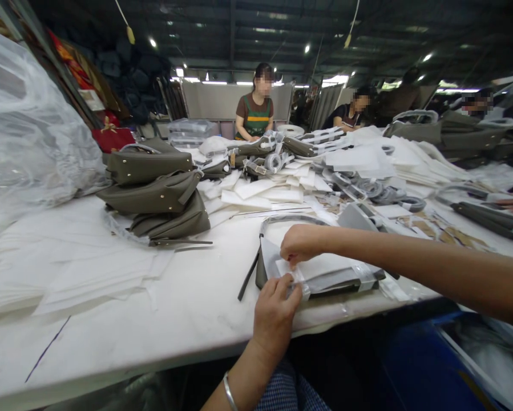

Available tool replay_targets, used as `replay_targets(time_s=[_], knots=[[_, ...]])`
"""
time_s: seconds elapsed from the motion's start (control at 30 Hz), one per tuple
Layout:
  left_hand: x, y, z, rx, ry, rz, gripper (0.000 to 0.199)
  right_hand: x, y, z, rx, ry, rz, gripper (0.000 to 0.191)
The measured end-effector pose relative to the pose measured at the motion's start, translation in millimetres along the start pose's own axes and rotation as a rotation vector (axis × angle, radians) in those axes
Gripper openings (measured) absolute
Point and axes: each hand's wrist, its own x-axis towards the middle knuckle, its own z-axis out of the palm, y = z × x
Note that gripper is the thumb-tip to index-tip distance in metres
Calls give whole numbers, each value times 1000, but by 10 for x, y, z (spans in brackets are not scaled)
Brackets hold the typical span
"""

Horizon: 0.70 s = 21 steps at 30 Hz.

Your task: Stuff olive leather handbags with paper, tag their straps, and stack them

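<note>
A grey-olive handbag (261, 269) lies on its side near the table's front edge, its handle (299, 219) wrapped in clear film. A white sheet (331, 267) lies over the bag, with clear plastic wrapping (301, 283) at its left front corner. My left hand (275, 314) is at that corner, its fingers curled and closed on the wrapping. Reaching in from the right, my right hand (303, 242) is closed in a pinch at the white sheet's left edge, just above the left fingertips. The pinched fingertips are partly hidden.
Stacked handbags (153, 191) stand on the left beside layered white sheets (80, 268) and a large clear plastic heap (33, 125). Wrapped handles (371, 188) and loose white sheets (260, 194) cover the table's middle. A person (255, 111) works across the table. A blue bin (436, 365) is below right.
</note>
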Motion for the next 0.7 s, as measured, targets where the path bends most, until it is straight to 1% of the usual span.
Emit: replay_targets(time_s=[0.17, 0.27, 0.4, 0.57, 0.7], knots=[[-12, -23, 21, -20, -1, 36, 15, 173, 54, -5, -23, -37, -12, 4], [-12, -32, 31, -33, -6, 49, 19, 223, 117, 24, 0, -54, -38, 9], [-16, -25, 52, -28, 10, 25, 27, 270, 199, 42, 32, -66, -61, 14], [-17, -6, 65, -35, 48, 5, 25, 371, 369, 43, 146, -18, 18, 20], [-20, 0, 70, -41, 44, -3, 27, 467, 551, 124, 243, -16, 47, 28]])
